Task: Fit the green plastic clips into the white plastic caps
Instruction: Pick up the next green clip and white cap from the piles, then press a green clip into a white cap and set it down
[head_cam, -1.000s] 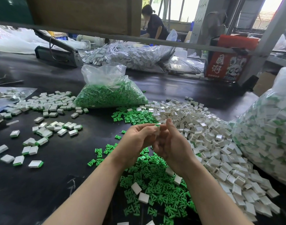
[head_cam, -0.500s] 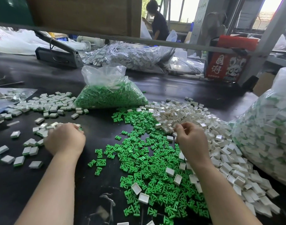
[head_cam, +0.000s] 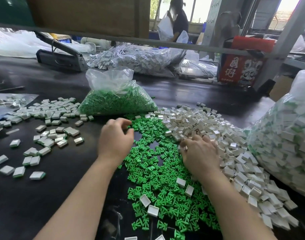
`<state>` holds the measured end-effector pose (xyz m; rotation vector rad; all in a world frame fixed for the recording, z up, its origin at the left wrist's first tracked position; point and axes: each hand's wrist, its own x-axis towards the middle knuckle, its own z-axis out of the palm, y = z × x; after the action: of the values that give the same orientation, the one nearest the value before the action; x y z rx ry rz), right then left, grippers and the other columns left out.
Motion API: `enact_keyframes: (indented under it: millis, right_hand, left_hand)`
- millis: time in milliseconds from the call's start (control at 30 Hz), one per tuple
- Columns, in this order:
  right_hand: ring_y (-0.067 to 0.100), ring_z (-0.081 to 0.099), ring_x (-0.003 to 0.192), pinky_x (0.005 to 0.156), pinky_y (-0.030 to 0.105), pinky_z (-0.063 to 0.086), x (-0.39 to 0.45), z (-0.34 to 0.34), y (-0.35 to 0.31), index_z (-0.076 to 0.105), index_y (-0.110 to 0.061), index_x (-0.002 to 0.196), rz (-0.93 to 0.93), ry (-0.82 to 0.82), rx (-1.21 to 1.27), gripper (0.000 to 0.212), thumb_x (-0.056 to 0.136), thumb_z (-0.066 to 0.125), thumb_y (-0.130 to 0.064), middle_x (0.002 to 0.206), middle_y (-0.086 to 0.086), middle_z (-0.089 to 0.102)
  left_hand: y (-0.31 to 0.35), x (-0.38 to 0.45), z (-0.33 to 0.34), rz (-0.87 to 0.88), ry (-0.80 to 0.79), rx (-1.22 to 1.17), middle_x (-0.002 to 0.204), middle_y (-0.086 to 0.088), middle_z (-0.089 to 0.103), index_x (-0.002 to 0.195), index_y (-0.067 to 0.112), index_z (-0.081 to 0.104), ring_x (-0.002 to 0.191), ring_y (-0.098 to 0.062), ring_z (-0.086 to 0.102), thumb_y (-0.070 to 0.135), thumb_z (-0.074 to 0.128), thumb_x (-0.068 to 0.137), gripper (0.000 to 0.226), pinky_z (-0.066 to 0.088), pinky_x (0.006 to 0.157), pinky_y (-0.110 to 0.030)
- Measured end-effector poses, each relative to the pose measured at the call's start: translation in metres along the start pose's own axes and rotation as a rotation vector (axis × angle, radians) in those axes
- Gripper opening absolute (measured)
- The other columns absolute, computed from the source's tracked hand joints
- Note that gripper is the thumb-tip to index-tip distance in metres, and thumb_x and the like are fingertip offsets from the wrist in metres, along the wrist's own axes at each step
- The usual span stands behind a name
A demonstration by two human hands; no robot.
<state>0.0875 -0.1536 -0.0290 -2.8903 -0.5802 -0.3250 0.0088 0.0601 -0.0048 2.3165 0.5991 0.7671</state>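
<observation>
My forearms are bare, no sleeves reaching them, and my right hand (head_cam: 199, 154) wears a ring (head_cam: 186, 148) on one finger.

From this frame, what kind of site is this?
Likely a small factory's hand-assembly bench. Loose green clips and white caps lie heaped on a dark worktable, with bulk bags of parts and finished pieces laid aside.

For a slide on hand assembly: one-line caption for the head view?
Left hand reaches green clips, right hand reaches white caps.
</observation>
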Motion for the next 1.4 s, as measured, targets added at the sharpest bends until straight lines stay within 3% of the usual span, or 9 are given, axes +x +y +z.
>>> enact_keyframes:
  millis: [100,267,467,600,667,767,867,1167,1400]
  right_hand:
    - [0.018,0.054,0.101,0.094,0.035,0.043,0.000,0.002,0.003,0.063,-0.024,0.103,-0.019,0.053,0.070,0.021,0.094,0.052,-0.041,0.101,-0.006,0.064]
    - [0.003,0.061,0.075,0.081,0.030,0.044,-0.001,-0.017,-0.013,0.070,-0.028,0.095,-0.161,0.251,0.450,0.012,0.088,0.068,-0.038,0.083,-0.017,0.070]
    - [0.008,0.065,0.071,0.070,0.041,0.056,-0.005,-0.024,-0.024,0.069,-0.033,0.110,-0.142,0.180,0.746,0.025,0.086,0.073,-0.030,0.082,-0.016,0.070]
    - [0.010,0.056,0.108,0.108,0.039,0.038,-0.004,-0.019,-0.017,0.062,-0.036,0.122,-0.140,-0.120,0.252,0.040,0.086,0.063,-0.055,0.114,-0.014,0.065]
    - [0.013,0.049,0.118,0.108,0.039,0.035,-0.006,-0.016,-0.018,0.060,-0.041,0.121,-0.138,-0.214,0.205,0.042,0.084,0.062,-0.059,0.117,-0.015,0.059]
    - [0.012,0.052,0.108,0.102,0.039,0.040,-0.006,-0.015,-0.019,0.065,-0.041,0.102,-0.149,-0.175,0.243,0.020,0.085,0.066,-0.051,0.096,-0.019,0.055]
    - [0.010,0.052,0.102,0.101,0.037,0.041,-0.005,-0.015,-0.019,0.064,-0.039,0.094,-0.151,-0.174,0.257,0.012,0.085,0.068,-0.045,0.095,-0.017,0.057]
    - [0.008,0.061,0.088,0.093,0.034,0.051,-0.004,-0.016,-0.018,0.071,-0.023,0.101,-0.131,-0.162,0.294,0.013,0.090,0.067,-0.028,0.097,-0.008,0.070]
    - [0.006,0.052,0.048,0.051,0.020,0.053,-0.005,-0.018,-0.017,0.070,-0.017,0.112,-0.062,-0.133,0.532,0.020,0.095,0.059,-0.013,0.095,-0.001,0.073]
  left_hand:
    - [0.019,-0.012,0.015,0.002,-0.197,-0.270,0.090,0.006,0.066,0.105,0.022,0.067,0.079,-0.008,0.062,0.020,0.066,0.091,0.013,0.050,0.067,-0.022]
    - [0.035,-0.029,0.033,-0.208,-0.583,-0.714,0.090,0.002,0.074,0.099,0.025,0.068,0.071,-0.004,0.068,0.031,0.067,0.091,0.010,0.050,0.060,-0.018]
    - [0.029,-0.022,0.025,-0.340,-0.495,-1.029,0.086,-0.010,0.076,0.094,0.012,0.078,0.070,-0.012,0.071,0.019,0.075,0.080,0.016,0.053,0.058,-0.019]
    - [0.024,-0.017,0.017,-0.457,-0.592,-1.250,0.096,-0.015,0.076,0.093,0.013,0.079,0.075,-0.016,0.074,0.018,0.075,0.072,0.022,0.057,0.058,-0.022]
    - [0.023,-0.017,0.017,-0.479,-0.635,-1.314,0.096,-0.015,0.076,0.091,0.013,0.080,0.076,-0.017,0.074,0.012,0.073,0.073,0.020,0.057,0.059,-0.022]
    - [0.025,-0.017,0.019,-0.512,-0.654,-1.378,0.095,-0.015,0.076,0.084,0.013,0.081,0.077,-0.018,0.075,0.004,0.067,0.069,0.022,0.057,0.059,-0.023]
    - [0.024,-0.017,0.020,-0.517,-0.648,-1.408,0.094,-0.015,0.076,0.081,0.011,0.081,0.079,-0.018,0.075,0.001,0.066,0.065,0.024,0.058,0.061,-0.023]
    - [0.026,-0.017,0.019,-0.461,-0.602,-1.384,0.088,-0.013,0.076,0.078,0.012,0.078,0.076,-0.020,0.074,-0.005,0.072,0.062,0.024,0.058,0.061,-0.022]
    - [0.028,-0.018,0.018,-0.478,-0.558,-1.346,0.082,-0.010,0.075,0.092,0.006,0.069,0.075,-0.019,0.074,0.002,0.074,0.063,0.030,0.057,0.059,-0.022]
